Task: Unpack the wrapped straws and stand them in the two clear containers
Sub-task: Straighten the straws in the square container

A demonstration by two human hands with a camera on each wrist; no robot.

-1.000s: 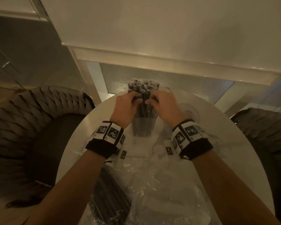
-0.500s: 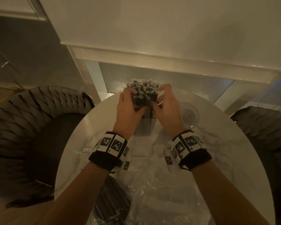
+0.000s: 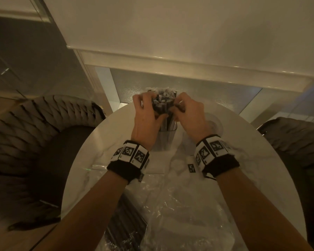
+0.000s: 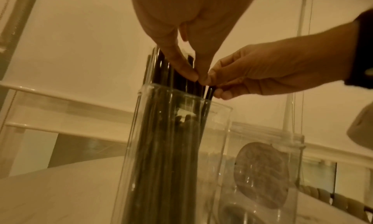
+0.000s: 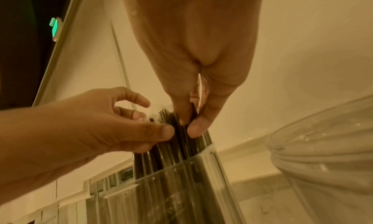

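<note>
Black straws (image 3: 163, 104) stand bundled in a clear square container (image 3: 166, 140) at the far middle of the round white table (image 3: 246, 171). My left hand (image 3: 149, 113) grips the bundle's top from the left, and its thumb and finger pinch straws just above the rim (image 4: 198, 77). My right hand (image 3: 188, 113) holds the top from the right, pinching a few straws (image 5: 186, 127). A second clear container (image 3: 215, 124) stands just right of the first and looks empty; it also shows in the left wrist view (image 4: 262, 171).
Crumpled clear plastic wrapping (image 3: 179, 214) lies on the table's near side. A pack of black straws (image 3: 125, 229) rests at the near left edge. Dark woven chairs stand on the left (image 3: 34, 127) and right (image 3: 297, 140). A white ledge runs behind the table.
Both hands have slid up from the bundle's middle to its top ends and closed in around the tips. The container has stayed in place.
</note>
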